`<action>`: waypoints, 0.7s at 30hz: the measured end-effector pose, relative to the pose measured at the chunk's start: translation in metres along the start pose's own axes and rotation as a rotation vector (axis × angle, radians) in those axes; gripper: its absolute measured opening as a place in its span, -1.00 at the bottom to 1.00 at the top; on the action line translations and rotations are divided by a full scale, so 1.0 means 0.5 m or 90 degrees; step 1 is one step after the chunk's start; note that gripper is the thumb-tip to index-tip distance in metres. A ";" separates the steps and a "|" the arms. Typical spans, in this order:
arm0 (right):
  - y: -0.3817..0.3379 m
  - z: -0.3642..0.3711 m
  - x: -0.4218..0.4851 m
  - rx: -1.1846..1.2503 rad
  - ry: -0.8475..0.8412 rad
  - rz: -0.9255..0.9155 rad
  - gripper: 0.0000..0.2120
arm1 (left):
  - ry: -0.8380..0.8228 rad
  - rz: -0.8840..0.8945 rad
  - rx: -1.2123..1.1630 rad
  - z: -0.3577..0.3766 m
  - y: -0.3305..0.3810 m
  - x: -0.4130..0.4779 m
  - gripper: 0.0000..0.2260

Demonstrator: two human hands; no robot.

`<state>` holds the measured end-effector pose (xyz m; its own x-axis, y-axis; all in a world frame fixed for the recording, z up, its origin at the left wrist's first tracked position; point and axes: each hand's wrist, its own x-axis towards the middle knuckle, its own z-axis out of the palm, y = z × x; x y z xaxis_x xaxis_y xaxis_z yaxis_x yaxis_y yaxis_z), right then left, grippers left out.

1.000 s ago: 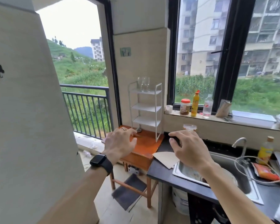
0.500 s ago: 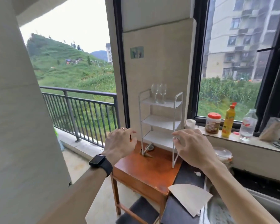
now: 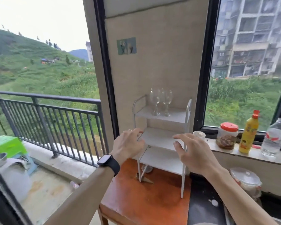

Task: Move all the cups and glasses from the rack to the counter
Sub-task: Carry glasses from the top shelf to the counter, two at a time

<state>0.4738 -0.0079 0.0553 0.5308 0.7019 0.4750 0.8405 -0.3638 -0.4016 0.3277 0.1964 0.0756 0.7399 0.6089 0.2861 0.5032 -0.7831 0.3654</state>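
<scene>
A white three-shelf rack (image 3: 177,117) stands on a small orange-brown wooden table (image 3: 146,198) against the wall. Clear stemmed wine glasses (image 3: 161,101) stand together on its top shelf. My left hand (image 3: 128,145), with a black watch on the wrist, hovers at the left edge of the middle shelf, fingers spread and holding nothing. My right hand (image 3: 191,151) is raised in front of the rack's right post at the same height, also spread and holding nothing. Both hands are below the glasses. The dark counter (image 3: 199,205) begins right of the table.
On the window ledge to the right stand a small white cup (image 3: 199,135), a red-lidded jar (image 3: 227,138), a yellow bottle (image 3: 248,133) and a clear water bottle (image 3: 273,137). A lidded container (image 3: 245,181) sits on the counter. A balcony railing (image 3: 55,117) runs on the left.
The view has moved closer to the rack and turned left. Both hands have risen from table level to the middle shelf and their fingers have spread.
</scene>
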 end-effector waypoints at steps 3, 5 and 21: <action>-0.009 0.037 0.078 -0.032 0.017 0.038 -0.69 | -0.010 0.032 -0.047 0.012 -0.040 0.125 -0.63; -0.018 0.055 0.128 -0.034 0.033 0.058 -0.69 | -0.023 0.055 -0.124 0.023 -0.056 0.203 -0.65; 0.077 0.194 0.484 0.468 0.169 0.421 -0.38 | -0.142 -0.122 -0.688 0.132 -0.026 0.495 -0.50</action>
<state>0.6240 0.2074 0.0786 0.9461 0.3059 0.1061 0.1430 -0.1009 -0.9846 0.5339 0.3489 0.0833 0.8098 0.5865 0.0164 0.0454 -0.0906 0.9949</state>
